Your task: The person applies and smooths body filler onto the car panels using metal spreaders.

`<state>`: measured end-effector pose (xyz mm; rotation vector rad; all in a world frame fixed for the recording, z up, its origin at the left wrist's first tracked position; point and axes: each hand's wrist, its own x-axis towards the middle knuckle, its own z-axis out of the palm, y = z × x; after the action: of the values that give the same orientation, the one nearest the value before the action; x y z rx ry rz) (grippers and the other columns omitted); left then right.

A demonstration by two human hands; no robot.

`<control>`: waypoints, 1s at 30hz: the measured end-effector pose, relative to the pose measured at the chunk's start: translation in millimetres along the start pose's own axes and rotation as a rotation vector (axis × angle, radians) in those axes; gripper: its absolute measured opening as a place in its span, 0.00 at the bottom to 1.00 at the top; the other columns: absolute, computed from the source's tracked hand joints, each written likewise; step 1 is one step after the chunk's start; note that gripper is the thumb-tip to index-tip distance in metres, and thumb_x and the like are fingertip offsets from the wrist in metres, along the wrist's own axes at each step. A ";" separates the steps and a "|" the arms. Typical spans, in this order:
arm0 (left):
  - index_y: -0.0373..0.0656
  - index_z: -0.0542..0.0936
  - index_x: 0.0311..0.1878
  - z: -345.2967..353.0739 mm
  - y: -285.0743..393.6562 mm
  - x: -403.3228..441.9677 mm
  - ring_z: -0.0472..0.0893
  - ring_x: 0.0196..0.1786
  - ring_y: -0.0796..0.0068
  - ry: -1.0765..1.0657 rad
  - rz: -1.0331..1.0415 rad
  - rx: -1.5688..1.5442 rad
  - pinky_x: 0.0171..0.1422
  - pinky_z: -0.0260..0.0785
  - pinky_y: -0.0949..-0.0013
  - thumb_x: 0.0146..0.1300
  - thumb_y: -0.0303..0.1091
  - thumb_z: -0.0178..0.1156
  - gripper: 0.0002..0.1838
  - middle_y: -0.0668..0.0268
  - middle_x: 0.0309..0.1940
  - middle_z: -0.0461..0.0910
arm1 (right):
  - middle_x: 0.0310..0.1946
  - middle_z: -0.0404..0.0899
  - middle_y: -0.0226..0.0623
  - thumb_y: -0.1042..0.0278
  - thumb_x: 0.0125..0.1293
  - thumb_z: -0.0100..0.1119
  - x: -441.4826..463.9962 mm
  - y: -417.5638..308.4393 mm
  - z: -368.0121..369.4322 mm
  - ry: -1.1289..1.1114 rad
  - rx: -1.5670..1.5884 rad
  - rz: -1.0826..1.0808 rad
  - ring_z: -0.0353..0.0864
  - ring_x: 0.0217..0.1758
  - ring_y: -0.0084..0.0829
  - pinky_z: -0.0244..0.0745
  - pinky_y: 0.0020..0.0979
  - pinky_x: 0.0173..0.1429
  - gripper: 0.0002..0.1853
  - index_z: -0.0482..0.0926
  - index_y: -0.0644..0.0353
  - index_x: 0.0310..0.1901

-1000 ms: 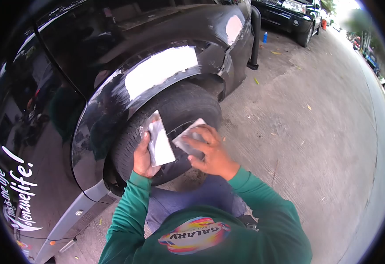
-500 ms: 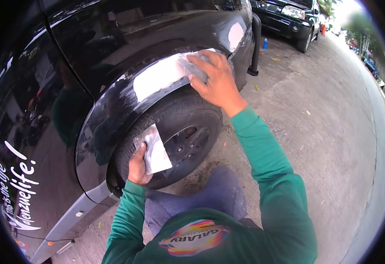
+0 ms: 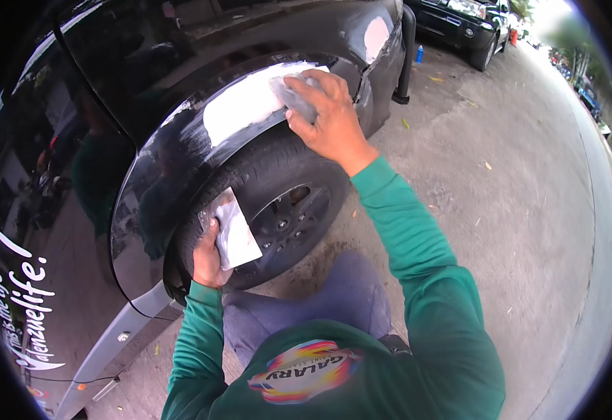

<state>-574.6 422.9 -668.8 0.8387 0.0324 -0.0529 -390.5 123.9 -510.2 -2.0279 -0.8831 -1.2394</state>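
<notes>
My right hand (image 3: 328, 119) presses a flat grey spreader (image 3: 297, 98) against the right part of the white patch (image 3: 239, 110) on the black car's wheel arch. Lower left, in front of the tyre, my left hand (image 3: 210, 257) grips a flat plate (image 3: 234, 234) with white and grey material on it, the thumb on its face. The wheel (image 3: 285, 224) is just behind and right of the plate. My right fingers cover part of the spreader.
The black car body (image 3: 201, 42) fills the left and top. A smaller pale patch (image 3: 376, 38) is near its front corner, beside a dark bar (image 3: 405, 63). Farther off are a blue bottle (image 3: 419, 54) and another black car (image 3: 453, 26). Leaves lie on the concrete (image 3: 502, 189).
My right hand has moved up from beside the plate to the wheel arch with the spreader, then slightly left along the white patch. My left hand still holds the plate, now a little further left.
</notes>
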 end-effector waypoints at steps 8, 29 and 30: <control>0.39 0.77 0.83 -25.5 -10.0 11.6 0.93 0.62 0.60 -0.089 -0.016 -0.043 0.72 0.85 0.55 0.90 0.53 0.60 0.32 0.57 0.64 0.91 | 0.74 0.77 0.46 0.57 0.65 0.79 -48.0 -21.0 -4.7 -0.046 -0.004 0.018 0.73 0.78 0.58 0.73 0.60 0.81 0.33 0.88 0.44 0.73; 0.42 0.80 0.79 29.3 -24.4 11.7 0.92 0.63 0.60 -0.026 -0.014 -0.138 0.72 0.86 0.54 0.92 0.53 0.57 0.28 0.58 0.63 0.92 | 0.80 0.74 0.45 0.55 0.67 0.76 -186.2 -117.9 -37.4 -0.376 0.376 0.076 0.70 0.85 0.60 0.69 0.64 0.88 0.34 0.88 0.46 0.76; 0.42 0.81 0.79 15.3 -26.2 11.6 0.93 0.63 0.60 -0.059 -0.030 -0.173 0.72 0.86 0.55 0.92 0.53 0.57 0.28 0.59 0.62 0.92 | 0.80 0.74 0.44 0.55 0.67 0.77 -193.2 -108.5 -37.0 -0.429 0.335 0.125 0.69 0.85 0.61 0.67 0.63 0.88 0.34 0.88 0.45 0.76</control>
<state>-564.5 393.7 -678.6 0.6631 -0.0059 -0.1016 -561.2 116.6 -656.0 -2.0606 -1.0582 -0.5479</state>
